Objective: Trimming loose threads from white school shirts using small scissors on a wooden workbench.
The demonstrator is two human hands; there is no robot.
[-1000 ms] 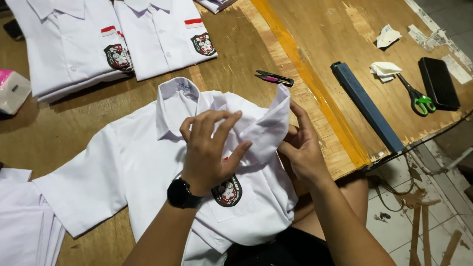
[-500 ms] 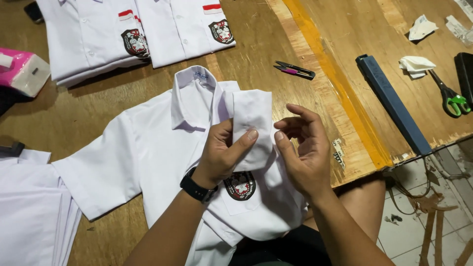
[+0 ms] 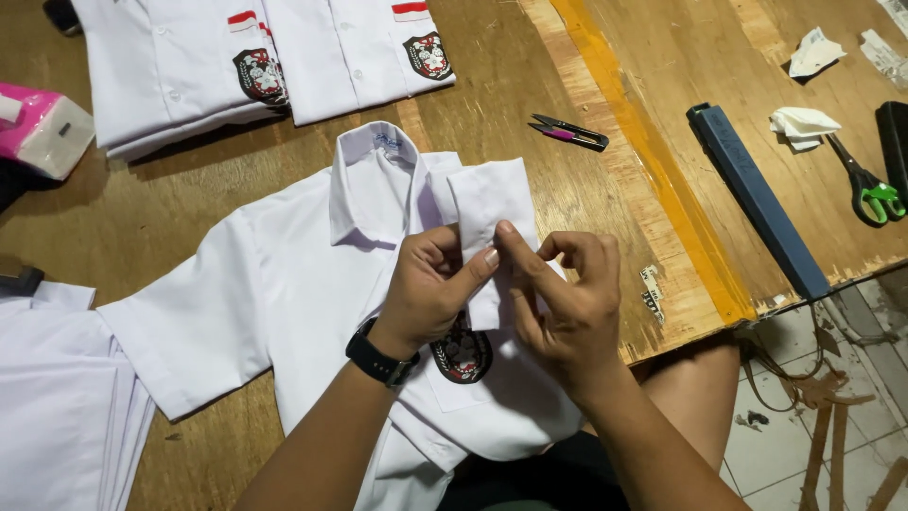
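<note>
The left hand (image 3: 430,293) and the right hand (image 3: 567,308) met over the front of a white short-sleeved shirt (image 3: 284,303) spread on the wooden table (image 3: 170,208). Both were closed in a pinch on the shirt's folded sleeve (image 3: 490,203), thumb and fingers of each gripping the lower part of that fold where the two hands touched. A black watch (image 3: 380,358) sat on the left wrist. Just below the hands, a dark crest badge (image 3: 462,355) showed on the shirt's pocket. The collar (image 3: 374,180) lay just beyond the left hand. Farther beyond the hands lay two folded white shirts (image 3: 265,57) with the same badges. Beyond and to the right of the right hand rested small thread snips (image 3: 569,132), and well right of it a long blue bar (image 3: 757,199) and green-handled scissors (image 3: 865,185). Far left of the left hand stood a pink box (image 3: 43,128).
</note>
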